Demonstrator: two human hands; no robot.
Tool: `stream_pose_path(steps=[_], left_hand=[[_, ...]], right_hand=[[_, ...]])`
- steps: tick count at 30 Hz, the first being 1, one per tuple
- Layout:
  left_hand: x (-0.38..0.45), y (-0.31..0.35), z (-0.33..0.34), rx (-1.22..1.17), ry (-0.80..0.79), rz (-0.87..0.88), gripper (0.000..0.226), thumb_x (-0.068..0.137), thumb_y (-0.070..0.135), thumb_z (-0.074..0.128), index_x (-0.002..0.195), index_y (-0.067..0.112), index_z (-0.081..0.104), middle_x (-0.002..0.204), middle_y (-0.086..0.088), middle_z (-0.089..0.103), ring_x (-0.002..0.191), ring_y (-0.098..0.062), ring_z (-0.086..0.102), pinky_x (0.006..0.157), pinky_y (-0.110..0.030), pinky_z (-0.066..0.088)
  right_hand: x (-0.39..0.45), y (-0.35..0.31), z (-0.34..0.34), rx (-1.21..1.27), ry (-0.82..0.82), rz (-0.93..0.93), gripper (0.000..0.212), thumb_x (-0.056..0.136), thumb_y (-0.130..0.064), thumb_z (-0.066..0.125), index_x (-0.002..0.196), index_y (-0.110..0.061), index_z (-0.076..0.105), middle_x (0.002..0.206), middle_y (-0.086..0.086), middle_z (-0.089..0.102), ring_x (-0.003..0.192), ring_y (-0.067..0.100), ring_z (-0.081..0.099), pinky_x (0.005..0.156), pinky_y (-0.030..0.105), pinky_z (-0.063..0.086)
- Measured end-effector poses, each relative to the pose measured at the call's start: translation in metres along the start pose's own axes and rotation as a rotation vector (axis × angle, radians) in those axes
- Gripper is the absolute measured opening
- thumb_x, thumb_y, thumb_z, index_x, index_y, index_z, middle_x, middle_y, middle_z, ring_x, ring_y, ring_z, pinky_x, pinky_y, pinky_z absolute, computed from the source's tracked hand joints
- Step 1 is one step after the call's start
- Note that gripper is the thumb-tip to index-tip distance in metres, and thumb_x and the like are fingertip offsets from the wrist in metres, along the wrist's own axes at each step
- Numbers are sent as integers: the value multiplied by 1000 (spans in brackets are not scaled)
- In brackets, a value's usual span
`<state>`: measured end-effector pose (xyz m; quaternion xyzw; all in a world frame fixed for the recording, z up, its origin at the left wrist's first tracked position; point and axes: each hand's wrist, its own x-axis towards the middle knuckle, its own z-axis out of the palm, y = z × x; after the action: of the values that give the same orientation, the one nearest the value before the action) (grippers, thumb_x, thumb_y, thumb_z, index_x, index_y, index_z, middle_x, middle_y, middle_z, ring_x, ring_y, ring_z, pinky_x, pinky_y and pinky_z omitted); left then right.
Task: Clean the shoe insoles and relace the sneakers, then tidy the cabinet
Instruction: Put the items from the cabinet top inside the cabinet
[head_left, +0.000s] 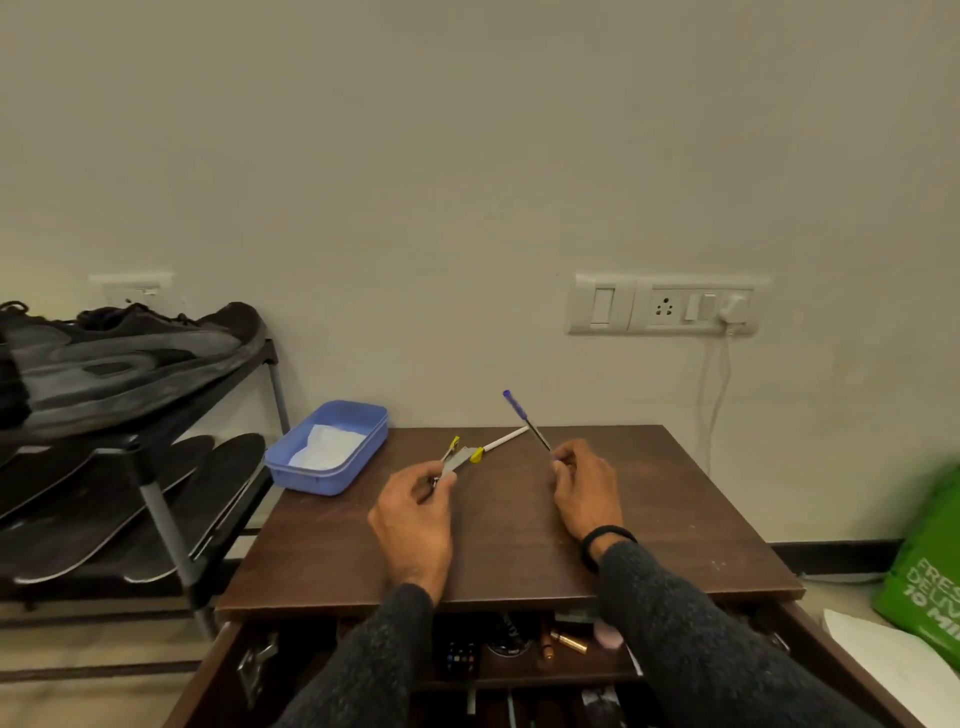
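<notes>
I stand over a brown wooden cabinet (509, 551) with its top drawer (519, 654) pulled open. My left hand (413, 512) holds a small grey metal tool with yellow parts (460, 456) above the cabinet top. My right hand (587, 488) pinches a pen with a blue cap (522, 415), its tip pointing up and left. A white pen (504, 440) lies on the top between the hands. A dark sneaker (124, 353) rests on the shoe rack (156, 493) at the left, with dark insoles (197, 499) leaning on the shelf below.
A blue plastic tray (363, 447) holding a white cloth sits at the cabinet's back left corner. The drawer holds several small items, among them a gold tube (569, 642). A green bag (930, 566) stands on the floor at the right. A wall socket (665, 306) has a cable plugged in.
</notes>
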<state>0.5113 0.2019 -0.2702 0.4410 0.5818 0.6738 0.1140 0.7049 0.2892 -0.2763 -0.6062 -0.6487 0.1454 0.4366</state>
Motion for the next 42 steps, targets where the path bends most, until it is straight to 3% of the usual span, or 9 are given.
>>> stream_pose_path(steps=[6,14,17,21,29,34,37,40,42], left_hand=[[-47,32,-44,-133,30,-106,23,77,8,85,97,17,77,96,7,74,85,2,71,74,-8,53],[-86,37,-129,-143,-75,-57,26,76,4,84,98,16,77,99,-1,76,90,-12,75,77,-24,60],[-101,26,-160,-137,-117,-74,24,77,3,83,98,13,76,99,-3,76,91,-16,76,79,-28,61],[-135,-6,-193,-18,-176,-108,25,79,5,81,101,15,75,103,-1,75,95,-12,74,79,-24,60],[-215,-120,-197,112,21,-397,26,76,8,85,96,22,74,98,3,74,87,-4,73,77,-19,59],[-213,-182,-162,165,54,-461,25,80,6,82,93,25,72,99,3,71,85,0,71,76,-18,59],[-194,-219,-140,243,30,-426,22,82,9,81,94,24,72,100,3,70,83,4,69,73,-10,55],[-178,-249,-117,316,-8,-457,17,82,10,81,93,20,73,99,0,71,83,-3,69,68,-9,51],[-171,-264,-106,351,-26,-497,15,82,11,81,90,20,72,98,-1,70,84,-13,70,69,-16,52]], right_hand=[[-36,-26,-14,85,-40,-122,11,96,-13,61,97,-24,62,98,-5,58,84,4,56,83,30,54],[-163,-56,-11,321,-7,-372,17,92,-5,67,99,-20,64,95,-10,59,79,12,60,70,21,50],[-201,-41,12,292,-22,-503,15,92,2,64,101,-9,64,101,-2,58,88,11,58,80,22,48],[-235,0,58,134,-200,-553,14,96,0,60,107,-6,64,110,2,55,103,15,56,93,25,46],[-284,93,111,-198,-425,-394,21,93,1,61,108,-13,63,106,0,54,91,14,58,83,27,53],[-286,121,139,-274,-485,-100,18,97,-6,55,108,-15,66,109,4,58,92,23,60,79,29,47],[-279,117,165,-323,-477,-44,20,95,-6,55,108,-11,70,104,12,65,90,30,63,72,28,43],[-271,111,188,-355,-476,6,19,97,-12,55,101,-10,73,91,13,70,83,30,66,64,24,35],[-266,107,202,-381,-481,37,20,96,-15,56,93,-11,75,84,11,70,80,29,67,62,24,34]])
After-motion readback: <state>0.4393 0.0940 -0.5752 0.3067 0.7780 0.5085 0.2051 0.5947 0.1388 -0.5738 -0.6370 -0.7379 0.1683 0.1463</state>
